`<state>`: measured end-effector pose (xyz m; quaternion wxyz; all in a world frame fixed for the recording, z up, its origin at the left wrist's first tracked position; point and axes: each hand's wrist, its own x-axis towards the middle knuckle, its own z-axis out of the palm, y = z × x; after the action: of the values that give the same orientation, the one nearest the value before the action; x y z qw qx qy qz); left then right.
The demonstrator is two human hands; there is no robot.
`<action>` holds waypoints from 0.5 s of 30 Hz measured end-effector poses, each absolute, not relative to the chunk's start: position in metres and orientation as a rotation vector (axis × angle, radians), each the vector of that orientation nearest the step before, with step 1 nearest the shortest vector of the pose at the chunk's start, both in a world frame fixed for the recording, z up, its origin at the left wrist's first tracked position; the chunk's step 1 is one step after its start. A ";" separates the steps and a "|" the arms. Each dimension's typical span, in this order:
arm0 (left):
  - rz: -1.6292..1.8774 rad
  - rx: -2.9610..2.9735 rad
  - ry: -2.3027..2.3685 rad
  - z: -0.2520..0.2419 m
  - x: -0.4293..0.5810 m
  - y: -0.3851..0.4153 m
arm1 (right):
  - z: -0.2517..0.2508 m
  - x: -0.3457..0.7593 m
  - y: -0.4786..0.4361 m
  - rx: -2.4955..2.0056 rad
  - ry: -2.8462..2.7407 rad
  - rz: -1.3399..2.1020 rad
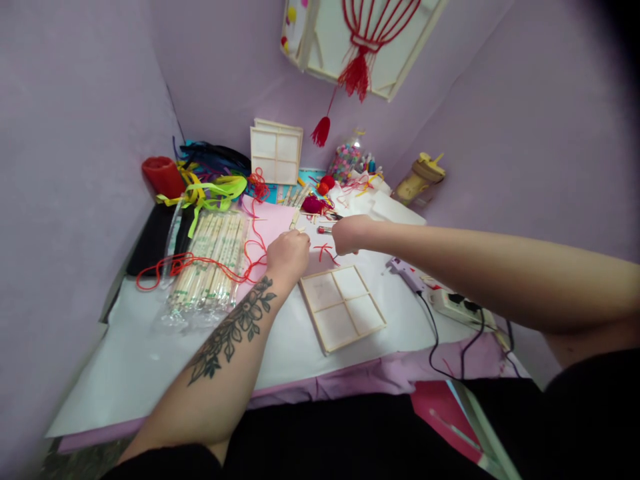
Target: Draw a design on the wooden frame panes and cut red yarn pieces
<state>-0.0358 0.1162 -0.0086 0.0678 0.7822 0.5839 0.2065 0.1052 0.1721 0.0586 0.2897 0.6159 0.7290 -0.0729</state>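
Note:
My left hand point(289, 253) is closed above the table, left of the square wooden-stick frame point(344, 308) with four white panels. A short pale stick end point(295, 220) shows just beyond its knuckles; whether the fingers grip it is hidden. My right hand point(352, 235) is closed in a fist beyond the frame's far edge. At its fingers is a small red-and-silver cylinder point(324, 230), and I cannot tell if it is held. Short red string pieces point(325, 252) lie on the table between both hands. Red cord point(255, 230) runs along the left hand's left side.
Bagged chopsticks point(207, 257) lie at left, near bright ribbons point(215, 193). At right are a glue gun point(406, 275) and a power strip point(457, 305) with cables. Two paneled squares point(276, 155), a jar of pompoms point(345, 160) and a yellow cup point(420, 177) stand behind.

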 end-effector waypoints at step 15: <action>0.575 2.422 1.645 -0.004 -0.025 0.109 | 0.070 0.187 0.127 2.359 2.260 -0.831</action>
<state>-0.0254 0.1086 -0.0038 0.0791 0.8092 0.5496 0.1921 0.1866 0.1269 0.0704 -0.1147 0.6952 0.6660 -0.2450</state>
